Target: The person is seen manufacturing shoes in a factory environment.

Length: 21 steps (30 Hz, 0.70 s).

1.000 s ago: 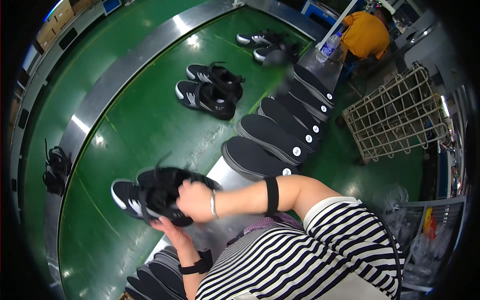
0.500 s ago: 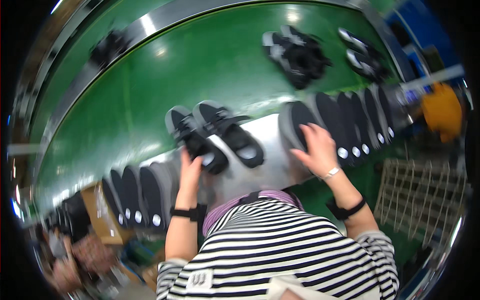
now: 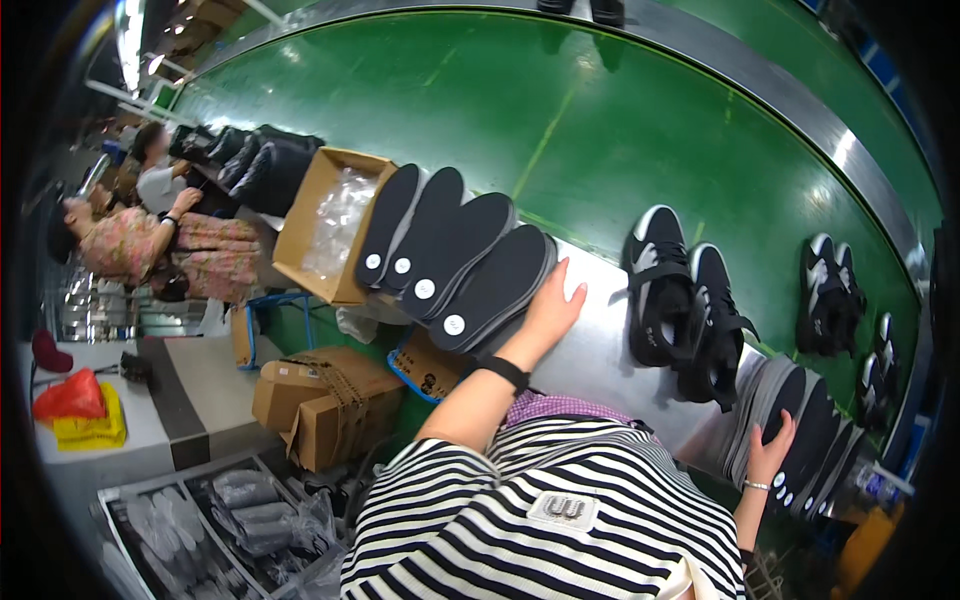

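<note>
Against the right edge of a stack of black insoles (image 3: 500, 275), each with a round white sticker, rests my left hand (image 3: 550, 308). Its thumb and forefinger are spread, the other fingers partly hidden. My right hand (image 3: 768, 455) lies at the near side of another insole stack (image 3: 770, 395), fingers stretched along it and apart. Between the hands a pair of black shoes stands on the metal ledge: a left one (image 3: 657, 290) with a pale toe and a strap, and a right one (image 3: 712, 330) close beside it. Neither hand touches the shoes.
Left of the insoles stands an open cardboard box (image 3: 335, 225) with clear plastic inside. More shoes (image 3: 825, 295) sit on the green belt (image 3: 450, 90) at right. Cartons (image 3: 330, 400) and a tray of plastic-wrapped items (image 3: 220, 520) are lower left. Two people work at far left.
The view has swung left, so the shoes now appear farther right. My left hand has gone from beside the shoes to the left insole stack; my right hand stays near the right-hand insoles.
</note>
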Each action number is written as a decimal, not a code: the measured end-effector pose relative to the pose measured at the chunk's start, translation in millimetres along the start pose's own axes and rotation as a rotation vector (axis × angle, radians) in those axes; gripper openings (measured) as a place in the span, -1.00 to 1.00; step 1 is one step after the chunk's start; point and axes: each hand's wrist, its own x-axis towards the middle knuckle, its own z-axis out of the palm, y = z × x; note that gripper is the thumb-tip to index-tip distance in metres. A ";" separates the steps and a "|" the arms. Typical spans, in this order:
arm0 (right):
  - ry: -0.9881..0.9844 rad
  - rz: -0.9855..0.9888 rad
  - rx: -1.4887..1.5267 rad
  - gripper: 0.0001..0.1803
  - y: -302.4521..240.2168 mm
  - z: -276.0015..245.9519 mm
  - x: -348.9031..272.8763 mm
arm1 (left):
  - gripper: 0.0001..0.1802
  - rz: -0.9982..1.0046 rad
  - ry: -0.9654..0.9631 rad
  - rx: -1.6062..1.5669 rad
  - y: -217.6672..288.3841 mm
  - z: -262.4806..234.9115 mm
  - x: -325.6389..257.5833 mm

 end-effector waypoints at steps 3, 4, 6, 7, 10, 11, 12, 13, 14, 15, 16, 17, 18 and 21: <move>-0.003 0.019 0.040 -0.41 -15.2 -9.8 5.0 | -0.40 0.066 -0.165 0.011 -10.7 -4.3 -4.7; 0.008 0.006 0.053 -0.41 -19.5 -11.2 8.0 | -0.42 0.016 -0.238 0.010 -8.2 -5.7 -7.6; 0.006 0.065 0.095 -0.38 -24.8 -10.7 12.2 | -0.51 -0.040 -0.342 -0.104 4.6 -6.0 -18.8; 0.029 0.099 0.075 -0.39 -30.1 -12.6 13.1 | -0.61 -0.004 -0.356 -0.100 14.9 -6.6 -21.1; 0.155 0.211 0.088 -0.44 -48.4 -31.6 15.5 | -0.78 -0.114 -0.277 -0.343 45.6 10.0 -21.0; 0.212 0.180 0.103 -0.51 -53.7 -38.7 16.2 | -0.79 -0.055 -0.294 -0.358 57.2 15.9 -20.1; 0.273 0.112 0.120 -0.59 -58.4 -46.3 16.9 | -0.79 0.002 -0.304 -0.372 70.2 24.6 -18.2; 0.253 0.136 0.252 -0.63 -66.5 -52.9 17.4 | -0.74 0.050 -0.302 -0.358 78.7 33.1 -19.6; 0.231 0.156 0.389 -0.67 -76.3 -56.6 18.6 | -0.68 0.098 -0.295 -0.341 87.0 42.3 -19.0; 0.188 0.147 0.453 -0.74 -93.2 -60.3 20.4 | -0.55 0.285 -0.182 -0.067 96.9 46.5 -16.3; 0.176 0.005 0.405 -0.80 -107.6 -59.0 22.8 | -0.47 0.418 -0.009 0.021 92.2 57.6 -11.2; 0.152 -0.131 0.361 -0.82 -119.9 -56.5 25.2 | -0.46 0.382 -0.005 0.153 102.3 62.2 -7.0; 0.127 -0.268 0.317 -0.84 -133.1 -52.6 28.1 | -0.45 0.344 -0.001 0.285 111.2 64.7 -1.7; -0.108 -0.407 0.281 -0.88 -172.0 -40.4 30.1 | -0.52 0.740 -0.071 0.435 105.3 66.9 17.6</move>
